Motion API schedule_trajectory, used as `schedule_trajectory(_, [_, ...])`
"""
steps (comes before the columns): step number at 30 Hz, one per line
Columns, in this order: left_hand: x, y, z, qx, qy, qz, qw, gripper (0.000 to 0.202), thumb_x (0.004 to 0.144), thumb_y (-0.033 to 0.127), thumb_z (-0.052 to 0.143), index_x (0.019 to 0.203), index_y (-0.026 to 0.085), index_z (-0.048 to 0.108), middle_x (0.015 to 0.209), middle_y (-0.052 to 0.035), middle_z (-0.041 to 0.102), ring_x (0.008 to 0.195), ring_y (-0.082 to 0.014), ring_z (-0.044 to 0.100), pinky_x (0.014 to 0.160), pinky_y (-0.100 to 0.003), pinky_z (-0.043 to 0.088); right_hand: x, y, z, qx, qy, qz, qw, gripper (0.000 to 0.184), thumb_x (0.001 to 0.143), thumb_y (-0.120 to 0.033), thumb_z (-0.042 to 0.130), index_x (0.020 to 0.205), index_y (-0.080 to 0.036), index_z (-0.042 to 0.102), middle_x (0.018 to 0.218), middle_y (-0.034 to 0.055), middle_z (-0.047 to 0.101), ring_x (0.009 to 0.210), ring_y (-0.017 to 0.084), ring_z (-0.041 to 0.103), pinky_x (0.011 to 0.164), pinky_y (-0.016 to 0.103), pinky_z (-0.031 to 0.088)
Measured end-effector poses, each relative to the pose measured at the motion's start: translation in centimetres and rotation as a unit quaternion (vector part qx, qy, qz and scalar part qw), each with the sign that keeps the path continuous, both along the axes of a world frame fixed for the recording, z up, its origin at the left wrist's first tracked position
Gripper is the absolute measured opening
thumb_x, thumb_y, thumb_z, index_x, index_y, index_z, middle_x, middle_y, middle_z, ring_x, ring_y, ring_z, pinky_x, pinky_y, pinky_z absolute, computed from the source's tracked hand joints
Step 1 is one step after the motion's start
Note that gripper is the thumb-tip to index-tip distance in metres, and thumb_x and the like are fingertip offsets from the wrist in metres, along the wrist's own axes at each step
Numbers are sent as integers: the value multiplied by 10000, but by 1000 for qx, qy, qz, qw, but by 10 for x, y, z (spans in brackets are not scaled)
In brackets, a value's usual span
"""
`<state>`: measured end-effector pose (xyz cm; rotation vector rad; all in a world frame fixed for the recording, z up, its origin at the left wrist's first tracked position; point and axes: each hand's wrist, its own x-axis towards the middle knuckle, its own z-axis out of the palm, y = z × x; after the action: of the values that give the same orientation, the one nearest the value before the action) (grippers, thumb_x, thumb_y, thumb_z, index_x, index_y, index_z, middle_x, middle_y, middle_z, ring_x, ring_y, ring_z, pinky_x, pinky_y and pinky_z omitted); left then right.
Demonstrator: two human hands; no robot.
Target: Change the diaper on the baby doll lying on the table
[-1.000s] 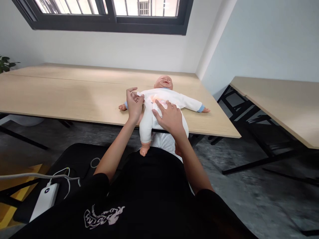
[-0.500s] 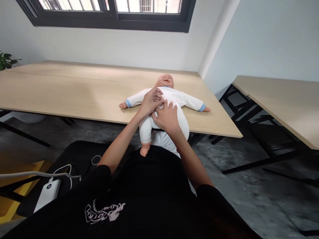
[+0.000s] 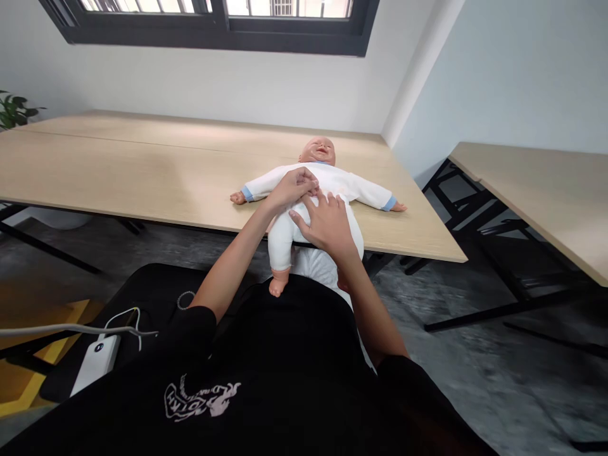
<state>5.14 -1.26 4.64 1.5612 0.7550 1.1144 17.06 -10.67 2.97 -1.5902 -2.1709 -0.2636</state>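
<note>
Pale table (image 3: pixel 142 168), doll (image 3: pixel 335 178) beneath right hand (image 3: pixel 331 221), spread, and left hand (image 3: pixel 293 188), grip unclear.

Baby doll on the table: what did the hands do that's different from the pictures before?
The left hand has moved to the right, from the doll's side to over its middle, close to the right hand. I can't tell whether the left hand's curled fingers pinch the clothes. The right hand still rests on the doll's front. The doll still lies face up on the table, arms out wide.
</note>
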Motion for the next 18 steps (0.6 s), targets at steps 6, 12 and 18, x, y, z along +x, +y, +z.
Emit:
schedule_trajectory(6, [-2,8,2,-18,-32,-7,999,141,853,174,719,835,143,583,832,-36,672,740,-114,645,755,-252,526,26,13,6,-14,87,77,993,589,1026,-554,420,1432,-141,530,1372,158,608,1273,335,550,1174,524,339])
schedule_trajectory(12, [-26,-10,-11,143,-13,157,977,217,920,370,644,971,160,662,1103,-107,721,1094,-202,668,1004,-333,515,71,16,2,17,306,134,942,701,1049,-624,249,1592,-186,320,1629,101,328,1493,213,366,1247,424,308])
schedule_trajectory(18, [-34,-34,-19,188,294,54,936,577,1023,517,382,1473,183,519,1629,-88,375,1568,-252,229,1278,-424,198,67,16,-11,-77,233,70,967,744,1035,-662,226,1507,-156,500,1593,106,385,1521,277,320,1280,521,209])
